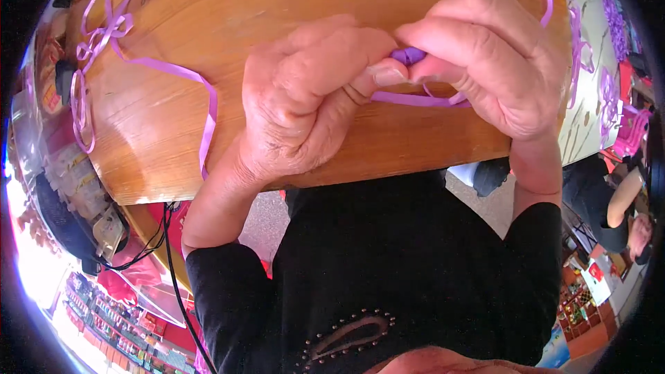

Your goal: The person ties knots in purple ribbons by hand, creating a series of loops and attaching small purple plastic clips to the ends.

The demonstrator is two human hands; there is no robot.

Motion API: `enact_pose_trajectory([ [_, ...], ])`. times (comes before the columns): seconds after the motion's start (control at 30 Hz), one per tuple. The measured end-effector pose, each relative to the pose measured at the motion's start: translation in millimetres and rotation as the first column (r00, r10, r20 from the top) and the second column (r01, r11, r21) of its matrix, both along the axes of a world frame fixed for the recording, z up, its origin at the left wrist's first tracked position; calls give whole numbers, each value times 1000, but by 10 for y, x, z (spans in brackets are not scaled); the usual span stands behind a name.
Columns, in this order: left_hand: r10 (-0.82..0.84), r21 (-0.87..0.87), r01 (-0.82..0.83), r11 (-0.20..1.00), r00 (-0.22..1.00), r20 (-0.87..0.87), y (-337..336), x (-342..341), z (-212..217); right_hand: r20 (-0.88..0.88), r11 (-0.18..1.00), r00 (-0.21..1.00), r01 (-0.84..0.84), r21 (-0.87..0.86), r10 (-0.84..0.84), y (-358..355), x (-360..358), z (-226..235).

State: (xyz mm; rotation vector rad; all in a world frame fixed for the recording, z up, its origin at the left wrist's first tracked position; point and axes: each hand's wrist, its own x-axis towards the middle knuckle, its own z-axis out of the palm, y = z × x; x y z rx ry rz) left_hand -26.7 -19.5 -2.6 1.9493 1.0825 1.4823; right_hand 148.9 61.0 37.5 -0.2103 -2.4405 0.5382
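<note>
Between my fingertips sits a small purple ribbon knot or fold point(407, 55), partly covered by both hands. My left hand point(305, 93) pinches it from one side with thumb and forefinger. On its other side, my right hand point(495, 59) grips it between thumb and bent forefinger. A stretch of lilac ribbon point(415, 100) runs across just below the fingers. More of it loops out past my right hand at the top right, with a small darker purple bit at its end. Whether these pieces are joined is hidden by my hands.
Tangled lilac ribbon point(104, 41) lies on the wooden table point(228, 0) at the left and trails toward my left forearm. A white table point(577, 140) with purple ribbon bits adjoins at right; another person's hand point(640, 234) shows beyond. Black cables point(168, 235) hang at lower left.
</note>
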Motion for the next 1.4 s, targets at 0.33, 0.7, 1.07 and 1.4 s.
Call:
enact_pose_trajectory([
  [0.33,-62,-44,52,998,959,-275,-83,-42,54,100,926,961,-219,-308,260,90,65,-26],
  [0.7,12,59,14,998,907,-421,-127,-51,14,231,494,963,136,-859,137,-106,117,-67],
  [1.07,-45,-337,4,942,992,-115,54,-36,30,128,185,991,132,-974,-35,105,161,-299],
  [1.4,440,-271,-415,869,897,38,137,-118,-106,232,852,878,468,-233,-419,496,660,-389],
])
